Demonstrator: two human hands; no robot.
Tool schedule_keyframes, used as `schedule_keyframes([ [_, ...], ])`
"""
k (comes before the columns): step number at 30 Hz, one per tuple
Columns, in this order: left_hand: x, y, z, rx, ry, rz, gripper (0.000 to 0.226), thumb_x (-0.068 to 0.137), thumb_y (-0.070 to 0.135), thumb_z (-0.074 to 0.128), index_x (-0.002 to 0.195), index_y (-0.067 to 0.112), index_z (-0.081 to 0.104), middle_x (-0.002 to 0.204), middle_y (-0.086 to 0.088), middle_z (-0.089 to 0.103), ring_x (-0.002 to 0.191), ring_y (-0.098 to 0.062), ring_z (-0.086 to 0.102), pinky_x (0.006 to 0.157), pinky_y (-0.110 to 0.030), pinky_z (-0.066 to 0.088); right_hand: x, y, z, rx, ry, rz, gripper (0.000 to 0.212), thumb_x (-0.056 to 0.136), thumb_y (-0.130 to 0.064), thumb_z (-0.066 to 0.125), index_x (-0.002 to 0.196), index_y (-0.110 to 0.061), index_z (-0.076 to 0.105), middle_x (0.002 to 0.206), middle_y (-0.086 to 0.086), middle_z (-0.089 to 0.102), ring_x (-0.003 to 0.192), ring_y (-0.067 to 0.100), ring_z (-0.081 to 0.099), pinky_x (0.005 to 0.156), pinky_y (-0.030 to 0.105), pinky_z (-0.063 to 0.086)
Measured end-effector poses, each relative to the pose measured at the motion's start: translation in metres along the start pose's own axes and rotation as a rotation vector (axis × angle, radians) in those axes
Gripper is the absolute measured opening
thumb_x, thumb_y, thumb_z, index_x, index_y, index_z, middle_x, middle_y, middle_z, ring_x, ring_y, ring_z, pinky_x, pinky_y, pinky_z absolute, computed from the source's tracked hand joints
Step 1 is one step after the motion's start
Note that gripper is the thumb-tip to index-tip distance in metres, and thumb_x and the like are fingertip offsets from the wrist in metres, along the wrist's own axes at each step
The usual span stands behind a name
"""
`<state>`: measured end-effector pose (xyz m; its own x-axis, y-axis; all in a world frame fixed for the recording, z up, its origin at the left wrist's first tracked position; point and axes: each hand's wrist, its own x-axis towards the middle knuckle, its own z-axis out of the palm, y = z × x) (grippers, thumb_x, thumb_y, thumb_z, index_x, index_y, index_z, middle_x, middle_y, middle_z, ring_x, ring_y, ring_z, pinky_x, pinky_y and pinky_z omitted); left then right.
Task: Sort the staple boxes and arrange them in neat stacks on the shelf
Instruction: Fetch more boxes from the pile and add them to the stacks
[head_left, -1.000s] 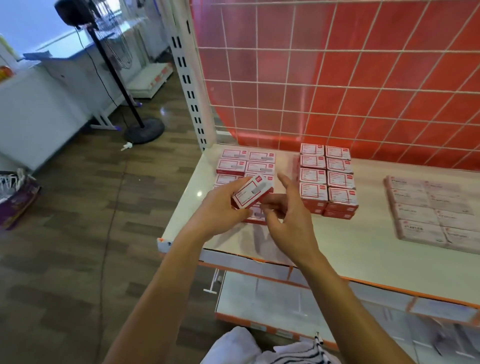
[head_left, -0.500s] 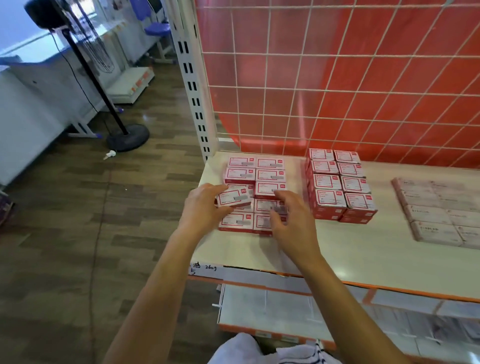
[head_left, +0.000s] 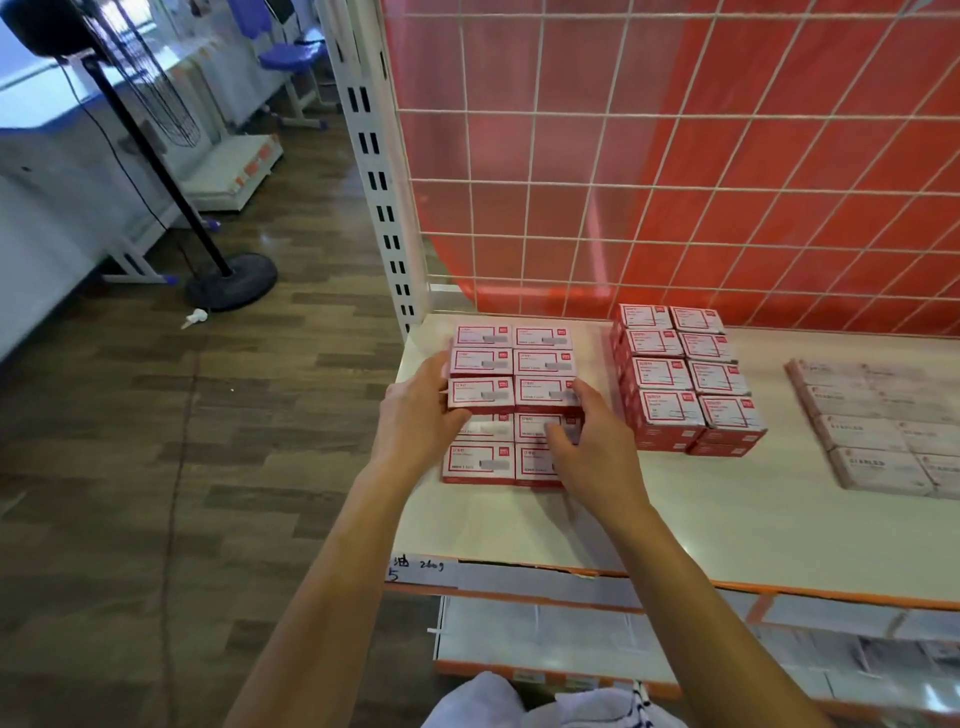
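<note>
Red-and-white staple boxes lie in two columns at the left end of the cream shelf; the rear rows stand higher than the front ones. My left hand grips the left side of the left staple box of the third row. My right hand rests against the right side of the neighbouring box, thumb on the lower box in front. A taller two-column stack of the same boxes stands just to the right.
Pale pink flat boxes lie in rows at the shelf's right end. A white wire grid over a red panel backs the shelf, beside a white slotted upright. A fan stand's black base sits on the wooden floor at left. A lower shelf juts out below.
One second ago both hands held a staple box up in the air. It came down onto the left column, and now both hands press against the third row.
</note>
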<state>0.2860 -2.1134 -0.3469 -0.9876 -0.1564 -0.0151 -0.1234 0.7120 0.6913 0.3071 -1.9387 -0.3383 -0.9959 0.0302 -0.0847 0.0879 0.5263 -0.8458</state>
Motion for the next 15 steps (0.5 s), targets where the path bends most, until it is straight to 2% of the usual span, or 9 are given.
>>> schedule_keyframes([
  [3, 0.0018, -0.0002, 0.0015, -0.003, 0.008, -0.002, 0.066, 0.085, 0.018, 0.069, 0.142, 0.027, 0.037, 0.114, -0.001, 0.068, 0.104, -0.019, 0.065, 0.090, -0.040, 0.053, 0.0009, -0.0010, 0.0016, 0.001, 0.004, 0.018, 0.043, 0.094, -0.014, 0.054, 0.135, -0.021, 0.042, 0.108, -0.015, 0.047, 0.099, 0.003, 0.048, 0.090, 0.026, 0.047],
  [8, 0.0023, -0.0018, 0.0055, 0.057, 0.010, 0.004, 0.063, 0.088, 0.018, 0.066, 0.143, 0.028, 0.035, 0.116, 0.002, 0.067, 0.102, -0.016, 0.064, 0.086, -0.036, 0.053, 0.0014, -0.0004, 0.0019, -0.010, 0.021, 0.021, 0.042, 0.094, -0.014, 0.053, 0.135, -0.019, 0.042, 0.108, -0.013, 0.046, 0.100, 0.005, 0.048, 0.091, 0.027, 0.048],
  [12, 0.0019, 0.0002, 0.0079, 0.062, 0.007, 0.050, 0.053, 0.092, 0.022, 0.061, 0.140, 0.025, 0.040, 0.111, 0.004, 0.067, 0.089, -0.009, 0.061, 0.077, -0.025, 0.050, 0.0026, 0.0017, 0.0019, 0.004, 0.010, 0.013, 0.042, 0.095, -0.014, 0.053, 0.135, -0.020, 0.042, 0.108, -0.015, 0.047, 0.097, 0.002, 0.049, 0.077, 0.012, 0.040],
  [15, 0.0024, 0.0007, 0.0072, 0.071, -0.002, 0.050, 0.053, 0.092, 0.023, 0.060, 0.141, 0.026, 0.039, 0.111, 0.004, 0.067, 0.087, -0.006, 0.058, 0.075, -0.024, 0.049, 0.0032, 0.0038, 0.0019, 0.011, 0.010, 0.009, 0.041, 0.095, -0.014, 0.053, 0.134, -0.020, 0.043, 0.107, -0.016, 0.047, 0.095, 0.000, 0.048, 0.069, 0.005, 0.037],
])
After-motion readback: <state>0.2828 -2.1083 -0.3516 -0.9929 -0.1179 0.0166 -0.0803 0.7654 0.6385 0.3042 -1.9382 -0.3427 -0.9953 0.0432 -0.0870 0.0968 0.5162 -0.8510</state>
